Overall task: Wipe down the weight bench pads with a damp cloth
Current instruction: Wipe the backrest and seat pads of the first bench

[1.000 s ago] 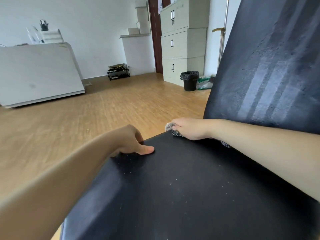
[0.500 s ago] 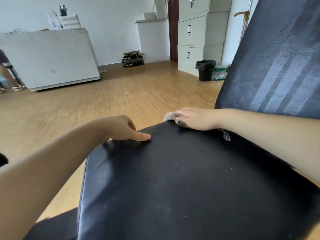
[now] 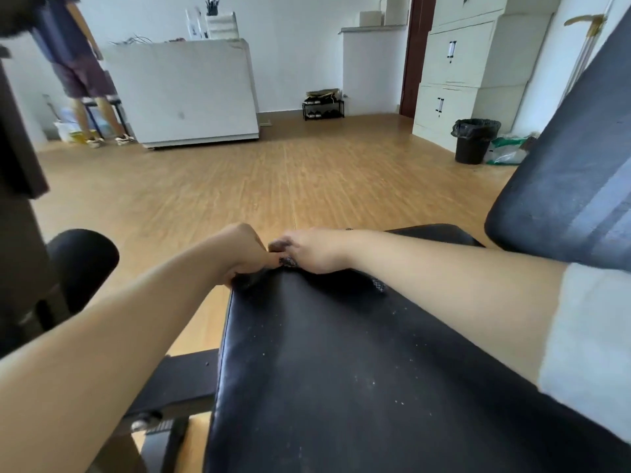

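Observation:
The black seat pad point(image 3: 341, 370) of the weight bench fills the lower middle, flecked with white specks. The tilted back pad point(image 3: 573, 186) rises at the right, streaked with wet marks. My right hand point(image 3: 317, 250) lies at the seat pad's far edge and holds a dark patterned cloth point(image 3: 375, 285), most of which is hidden under the hand and forearm. My left hand point(image 3: 246, 254) sits right beside it at the far left corner, fingers curled over the pad's edge and touching the cloth's end.
A black foam roller point(image 3: 82, 261) and the bench frame point(image 3: 177, 380) are at lower left. On the wood floor beyond stand a white counter point(image 3: 184, 93), a shoe rack point(image 3: 322, 105), cabinets point(image 3: 471, 63) and a black bin point(image 3: 474, 141). A person's legs point(image 3: 85, 97) show at far left.
My right hand slid the cloth left along the seat pad's far edge until it met my left hand at the corner. The view swung left, bringing a standing person into sight.

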